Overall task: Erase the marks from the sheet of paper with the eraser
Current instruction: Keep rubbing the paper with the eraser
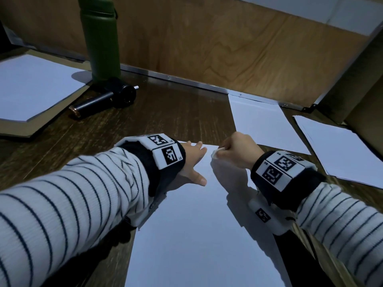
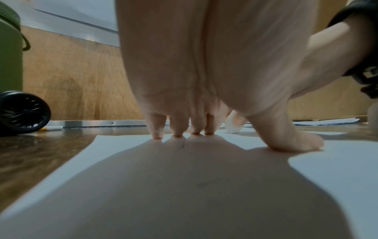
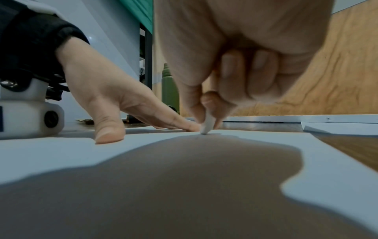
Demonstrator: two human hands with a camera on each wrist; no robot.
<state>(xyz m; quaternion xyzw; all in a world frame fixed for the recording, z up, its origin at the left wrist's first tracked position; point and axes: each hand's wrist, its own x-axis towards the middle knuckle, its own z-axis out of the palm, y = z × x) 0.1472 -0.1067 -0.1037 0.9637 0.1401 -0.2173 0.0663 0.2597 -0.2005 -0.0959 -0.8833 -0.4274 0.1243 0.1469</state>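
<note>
A white sheet of paper (image 1: 199,224) lies on the dark wooden table in front of me. My left hand (image 1: 192,160) presses flat on its far left corner, fingers (image 2: 178,127) straight and thumb spread on the paper (image 2: 337,169). A faint pencil line (image 2: 182,143) shows just before the fingertips. My right hand (image 1: 238,152) pinches a small white eraser (image 1: 216,153) between thumb and fingers. The eraser (image 3: 207,126) stands with its tip on the paper (image 3: 286,145) near the far edge, beside the left forefinger (image 3: 174,120).
A green bottle (image 1: 101,38) and a black handheld fan (image 1: 116,96) lie at the back left, beside a notebook (image 1: 31,88). Two more white sheets (image 1: 263,121) (image 1: 342,150) lie at the right. A wooden wall panel (image 1: 228,48) closes the back.
</note>
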